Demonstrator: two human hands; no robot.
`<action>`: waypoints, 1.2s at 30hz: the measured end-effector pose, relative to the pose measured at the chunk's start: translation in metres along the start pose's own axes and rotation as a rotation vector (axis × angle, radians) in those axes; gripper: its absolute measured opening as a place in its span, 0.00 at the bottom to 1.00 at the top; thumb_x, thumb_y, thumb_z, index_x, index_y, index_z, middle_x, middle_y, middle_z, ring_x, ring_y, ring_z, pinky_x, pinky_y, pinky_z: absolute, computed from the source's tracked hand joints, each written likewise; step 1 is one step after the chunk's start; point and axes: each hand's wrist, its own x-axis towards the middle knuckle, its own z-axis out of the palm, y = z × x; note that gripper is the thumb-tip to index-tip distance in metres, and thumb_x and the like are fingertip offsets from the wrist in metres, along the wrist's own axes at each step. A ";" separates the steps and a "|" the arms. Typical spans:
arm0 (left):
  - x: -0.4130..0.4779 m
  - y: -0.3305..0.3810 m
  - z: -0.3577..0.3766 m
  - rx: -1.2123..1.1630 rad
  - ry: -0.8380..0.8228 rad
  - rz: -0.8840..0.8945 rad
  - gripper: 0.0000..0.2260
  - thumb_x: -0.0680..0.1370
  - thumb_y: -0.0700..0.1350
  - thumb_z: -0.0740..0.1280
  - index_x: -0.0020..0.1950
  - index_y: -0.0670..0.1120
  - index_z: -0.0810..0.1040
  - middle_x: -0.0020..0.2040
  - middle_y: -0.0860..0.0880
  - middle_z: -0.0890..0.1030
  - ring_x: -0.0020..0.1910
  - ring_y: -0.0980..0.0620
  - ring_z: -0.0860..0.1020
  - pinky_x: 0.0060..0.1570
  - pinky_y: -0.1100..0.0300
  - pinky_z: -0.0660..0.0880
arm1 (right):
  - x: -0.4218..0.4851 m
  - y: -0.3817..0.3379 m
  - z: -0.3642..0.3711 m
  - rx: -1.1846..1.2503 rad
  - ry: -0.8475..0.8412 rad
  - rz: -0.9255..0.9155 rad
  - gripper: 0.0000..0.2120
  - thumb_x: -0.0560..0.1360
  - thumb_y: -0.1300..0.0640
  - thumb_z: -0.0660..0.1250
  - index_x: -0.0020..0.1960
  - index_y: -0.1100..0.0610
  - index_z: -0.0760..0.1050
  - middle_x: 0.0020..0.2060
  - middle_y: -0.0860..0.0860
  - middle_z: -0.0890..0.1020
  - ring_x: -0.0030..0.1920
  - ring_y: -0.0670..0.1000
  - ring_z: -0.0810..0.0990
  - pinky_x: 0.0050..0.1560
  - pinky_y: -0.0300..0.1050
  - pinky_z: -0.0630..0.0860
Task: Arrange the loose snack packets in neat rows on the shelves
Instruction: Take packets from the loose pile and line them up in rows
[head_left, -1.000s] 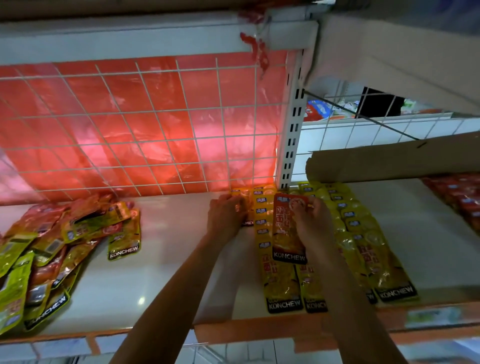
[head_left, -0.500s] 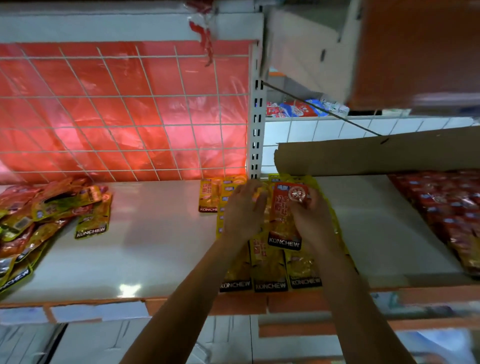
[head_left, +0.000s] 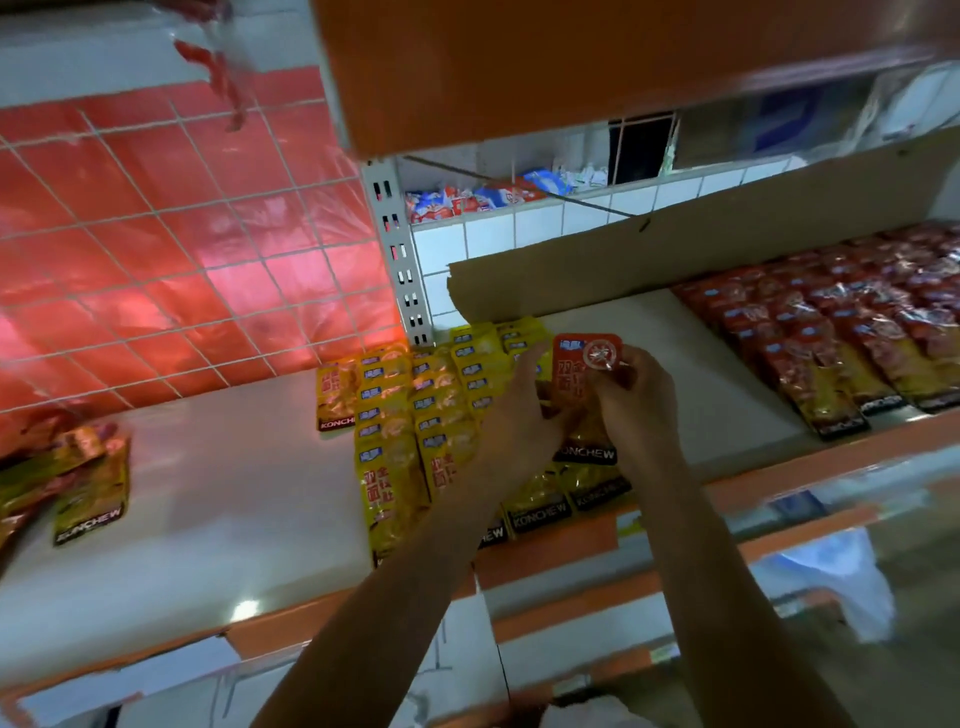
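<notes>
A red-topped snack packet (head_left: 579, 364) marked KONCHEW is held between both hands above the yellow packet rows (head_left: 415, 415) in the middle of the white shelf (head_left: 234, 493). My right hand (head_left: 631, 400) pinches its upper right corner. My left hand (head_left: 519, 415) grips its left edge with curled fingers. A loose pile of mixed packets (head_left: 67, 478) lies at the shelf's left end. Neat rows of red packets (head_left: 841, 332) fill the right part.
A red sheet behind a white wire grid (head_left: 182, 249) backs the left bay. A cardboard strip (head_left: 675, 254) stands along the back on the right. An orange shelf edge (head_left: 571, 67) hangs overhead. A white slotted upright (head_left: 400, 249) divides the bays.
The view swung to the right and downward, bringing the red rows into sight. Both hands lifted the red-topped packet slightly rightward over the yellow rows; my left hand moved in onto its edge.
</notes>
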 end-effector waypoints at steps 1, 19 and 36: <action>0.002 0.001 0.005 -0.013 0.007 0.006 0.34 0.75 0.43 0.71 0.75 0.60 0.57 0.47 0.50 0.82 0.45 0.54 0.82 0.43 0.57 0.81 | 0.003 0.002 -0.004 -0.005 -0.003 0.000 0.15 0.76 0.56 0.65 0.62 0.50 0.75 0.53 0.49 0.82 0.52 0.50 0.81 0.54 0.53 0.80; 0.117 0.030 0.151 0.274 0.101 -0.076 0.17 0.78 0.38 0.66 0.67 0.44 0.75 0.61 0.46 0.79 0.55 0.50 0.79 0.52 0.72 0.70 | 0.139 0.046 -0.135 -0.558 -0.039 -0.327 0.18 0.74 0.66 0.62 0.64 0.61 0.74 0.59 0.58 0.77 0.61 0.59 0.74 0.58 0.49 0.71; 0.178 0.033 0.181 0.752 0.102 -0.129 0.11 0.80 0.48 0.63 0.52 0.42 0.78 0.56 0.42 0.78 0.54 0.43 0.75 0.54 0.55 0.67 | 0.178 0.051 -0.157 -0.494 -0.171 -0.424 0.19 0.76 0.65 0.62 0.67 0.59 0.72 0.64 0.54 0.75 0.66 0.52 0.70 0.64 0.41 0.65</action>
